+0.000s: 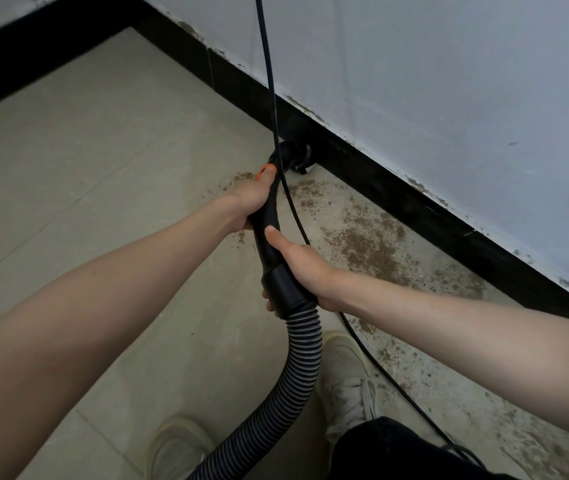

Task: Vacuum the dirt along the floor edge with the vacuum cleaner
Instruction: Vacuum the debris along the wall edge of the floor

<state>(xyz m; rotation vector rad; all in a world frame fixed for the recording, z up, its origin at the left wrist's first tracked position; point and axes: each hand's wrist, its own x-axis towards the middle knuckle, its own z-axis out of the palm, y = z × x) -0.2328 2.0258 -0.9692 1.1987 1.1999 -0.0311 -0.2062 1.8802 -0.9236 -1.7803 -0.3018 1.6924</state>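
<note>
The black vacuum handle [269, 233] runs from its ribbed grey-black hose [297, 368] forward and down to the black nozzle [295, 155], which sits on the floor against the black skirting. My left hand [250, 200] grips the upper part of the handle, just below an orange button [265, 169]. My right hand [305, 271] grips the lower part, around the cuff where the hose joins. Brown dirt [369, 244] is scattered over the tiles along the floor edge, to the right of the nozzle and back towards me.
A black power cord [269, 81] hangs down past the handle and trails over the dirty floor to the lower right. A white wall [449, 81] stands above the black skirting [414, 206]. My two light shoes [345, 375] stand beside the hose.
</note>
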